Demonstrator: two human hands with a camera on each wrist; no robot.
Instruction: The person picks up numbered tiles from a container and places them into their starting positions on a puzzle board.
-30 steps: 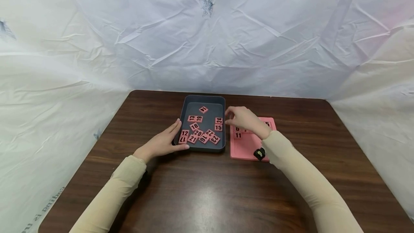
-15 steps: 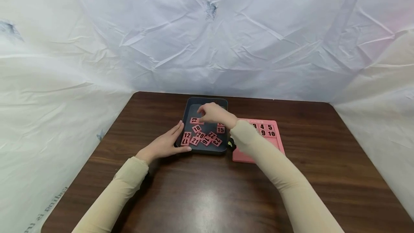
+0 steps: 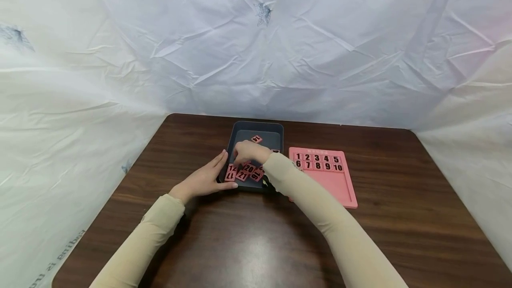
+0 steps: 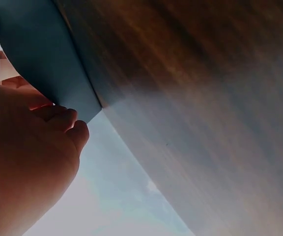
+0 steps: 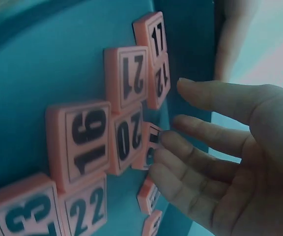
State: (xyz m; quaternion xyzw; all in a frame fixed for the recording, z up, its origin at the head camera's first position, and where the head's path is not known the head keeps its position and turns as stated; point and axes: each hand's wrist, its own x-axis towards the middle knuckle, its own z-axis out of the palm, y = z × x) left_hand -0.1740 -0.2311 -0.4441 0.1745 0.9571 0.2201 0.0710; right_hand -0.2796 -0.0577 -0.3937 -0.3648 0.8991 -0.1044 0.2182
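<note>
Dark wooden table: tile 12 lies near-left in a grey tray beside the right hand, fingers loosely extended and empty, now shifted nearer, uncovering tile 14, while the left hand rests straight fingers along the tray's left wall.

Before you: board, tiles 1–10; tray, loose tiles 12, 14, 16, 17, 20–23; sheet, flipped "Fading is true while flowering".

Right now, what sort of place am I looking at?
Possibly a makeshift, curtained-off booth for tabletop activities: creased white sheeting rises beyond and beside a wood-grained table, which bears a dark tray of numbered tiles and a pink number board.
</note>
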